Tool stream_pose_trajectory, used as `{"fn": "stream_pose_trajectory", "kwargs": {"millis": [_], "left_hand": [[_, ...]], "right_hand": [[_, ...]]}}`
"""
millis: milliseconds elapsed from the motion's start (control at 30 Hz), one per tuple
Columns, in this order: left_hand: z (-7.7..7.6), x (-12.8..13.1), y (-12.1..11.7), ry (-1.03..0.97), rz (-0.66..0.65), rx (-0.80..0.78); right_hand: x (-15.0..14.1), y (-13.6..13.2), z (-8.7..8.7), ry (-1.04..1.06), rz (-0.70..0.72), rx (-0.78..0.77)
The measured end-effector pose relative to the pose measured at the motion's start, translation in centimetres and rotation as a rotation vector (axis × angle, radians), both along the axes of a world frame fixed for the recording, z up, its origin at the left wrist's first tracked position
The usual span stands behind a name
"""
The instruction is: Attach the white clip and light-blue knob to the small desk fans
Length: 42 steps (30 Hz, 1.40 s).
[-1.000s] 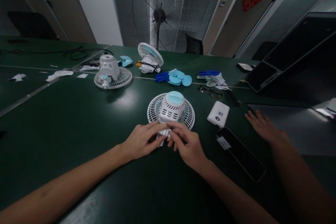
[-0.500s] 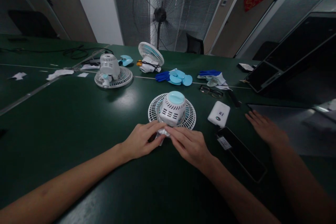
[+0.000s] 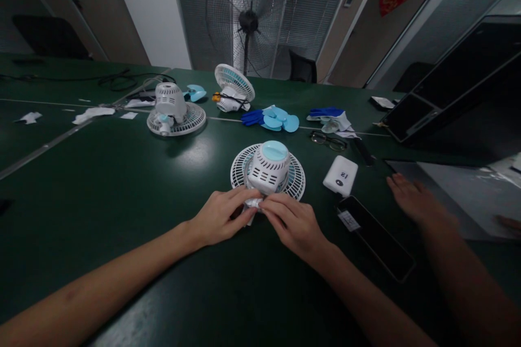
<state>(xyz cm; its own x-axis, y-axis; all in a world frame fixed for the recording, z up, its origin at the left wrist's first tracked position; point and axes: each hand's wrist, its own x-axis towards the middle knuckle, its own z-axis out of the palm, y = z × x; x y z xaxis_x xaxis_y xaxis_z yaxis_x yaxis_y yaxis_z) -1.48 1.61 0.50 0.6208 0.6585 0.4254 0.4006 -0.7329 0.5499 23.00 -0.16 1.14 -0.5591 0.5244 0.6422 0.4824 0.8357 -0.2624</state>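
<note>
A small white desk fan (image 3: 268, 175) lies face down on its round grille in front of me, its motor housing upward with a light blue cap. From its near side a short white neck piece (image 3: 254, 203) sticks out toward me. My left hand (image 3: 223, 216) pinches this piece from the left, thumb below and fingers above. From the right, my right hand (image 3: 293, 222) has its bent fingers closed on the same piece. The two hands' fingertips nearly meet there and hide part of it.
Another fan head (image 3: 170, 103) and a tilted fan (image 3: 234, 87) stand farther back, near blue fan blades (image 3: 279, 118). Glasses (image 3: 328, 141), a white power bank (image 3: 341, 175) and a phone (image 3: 374, 238) lie rightward. Another person's hand (image 3: 419, 200) is at far right.
My fingertips have shifted slightly on the white neck piece; the fan stays in place. At far right, the other person's hand has moved a little and more fingers show at the edge.
</note>
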Motion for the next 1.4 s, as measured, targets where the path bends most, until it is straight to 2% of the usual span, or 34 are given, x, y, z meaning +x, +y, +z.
{"fn": "stream_pose_trajectory", "kwargs": {"millis": [133,233,333,400,500,667,733,900,967,1067,1267,1400], "left_hand": [[0.1,0.0,0.0,-0.007,-0.002,-0.013],[0.1,0.0,0.0,0.004,-0.001,-0.014],[0.1,0.1,-0.1,0.007,0.007,-0.009],[0.1,0.1,-0.1,0.006,0.008,-0.002],[0.1,0.1,0.0,0.004,0.002,-0.016],[0.1,0.0,0.0,0.009,0.001,-0.018],[0.2,-0.1,-0.1,0.009,-0.001,-0.021],[0.5,0.1,-0.2,0.002,-0.006,-0.009],[0.5,0.1,-0.1,0.0,-0.006,-0.008],[0.3,0.1,0.0,-0.006,-0.005,-0.026],[0.0,0.1,0.0,0.005,0.004,-0.019],[0.1,0.1,-0.1,0.005,0.012,-0.025]], "right_hand": [[-0.1,0.1,0.0,0.024,-0.041,0.013],[-0.4,0.1,-0.3,0.101,-0.092,-0.102],[-0.8,0.0,-0.6,0.135,-0.087,-0.251],[-0.9,-0.1,-0.5,0.115,-0.075,-0.278],[-0.5,-0.1,-0.2,0.051,-0.095,-0.212],[0.5,0.3,0.0,-0.051,-0.069,-0.013],[0.4,0.4,0.1,-0.023,-0.075,-0.007],[-0.7,0.0,0.0,0.125,-0.056,-0.299],[-0.9,-0.2,-0.1,0.133,-0.047,-0.347],[-0.6,-0.2,-0.3,0.088,-0.065,-0.276],[0.4,0.3,-0.4,0.012,-0.112,-0.037],[0.5,0.4,-0.4,0.021,-0.082,0.012]]}}
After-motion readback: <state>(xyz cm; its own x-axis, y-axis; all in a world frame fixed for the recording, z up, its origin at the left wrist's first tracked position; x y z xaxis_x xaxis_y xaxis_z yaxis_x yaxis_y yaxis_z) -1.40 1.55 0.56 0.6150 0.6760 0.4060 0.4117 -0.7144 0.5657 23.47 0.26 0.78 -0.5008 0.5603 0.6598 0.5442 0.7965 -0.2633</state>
